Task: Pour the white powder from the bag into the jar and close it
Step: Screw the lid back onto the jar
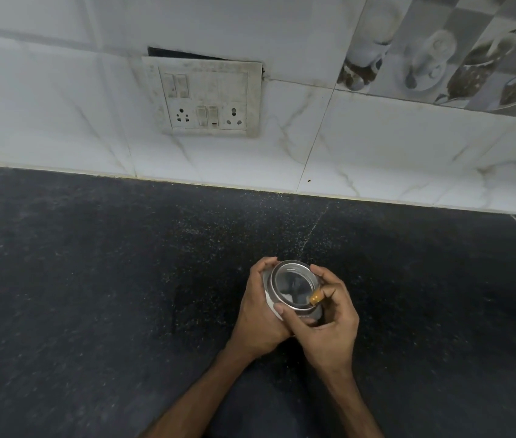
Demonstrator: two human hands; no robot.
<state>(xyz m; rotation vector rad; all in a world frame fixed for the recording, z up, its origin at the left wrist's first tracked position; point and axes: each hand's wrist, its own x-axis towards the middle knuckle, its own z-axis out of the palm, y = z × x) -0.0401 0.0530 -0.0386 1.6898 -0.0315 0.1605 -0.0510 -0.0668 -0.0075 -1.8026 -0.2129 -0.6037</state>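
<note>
No legible labels. Left hand (261, 314) wraps the jar (294, 287) body; right hand (329, 324) closes its grip on the lid (293, 284) rim from above, over the dark bench (92, 279).

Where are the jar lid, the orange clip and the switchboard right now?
jar lid (293, 287): head view, on the clear centre of its top.
orange clip (316, 299): head view, on its orange body at the lid's rim.
switchboard (207, 96): head view, on the plate's middle, on the wall.
</note>
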